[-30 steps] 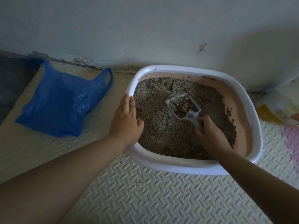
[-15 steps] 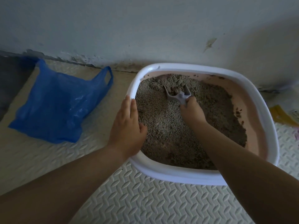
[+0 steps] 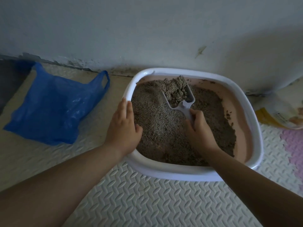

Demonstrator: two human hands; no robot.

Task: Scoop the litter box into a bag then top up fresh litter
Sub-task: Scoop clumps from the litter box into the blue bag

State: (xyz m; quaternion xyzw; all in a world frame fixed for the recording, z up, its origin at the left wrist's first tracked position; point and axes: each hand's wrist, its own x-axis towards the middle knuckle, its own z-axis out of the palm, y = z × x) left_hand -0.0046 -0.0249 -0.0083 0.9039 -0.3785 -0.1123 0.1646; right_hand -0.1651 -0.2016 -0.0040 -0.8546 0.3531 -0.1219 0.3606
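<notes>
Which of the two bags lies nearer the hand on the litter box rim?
The blue plastic bag, beside the left hand; the yellow-and-white printed bag lies past the opposite rim of the litter box.

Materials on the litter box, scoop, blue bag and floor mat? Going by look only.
Litter box: rigid moulded plastic by the look, smooth white rim with soft sheen, pink inside.
Scoop: thin hard plastic, pale grey, one-piece moulding.
Blue bag: thin plastic film, translucent, crinkled, glossy highlights.
Floor mat: probably foam, matte off-white, embossed tread pattern; cannot confirm from look alone.
</notes>
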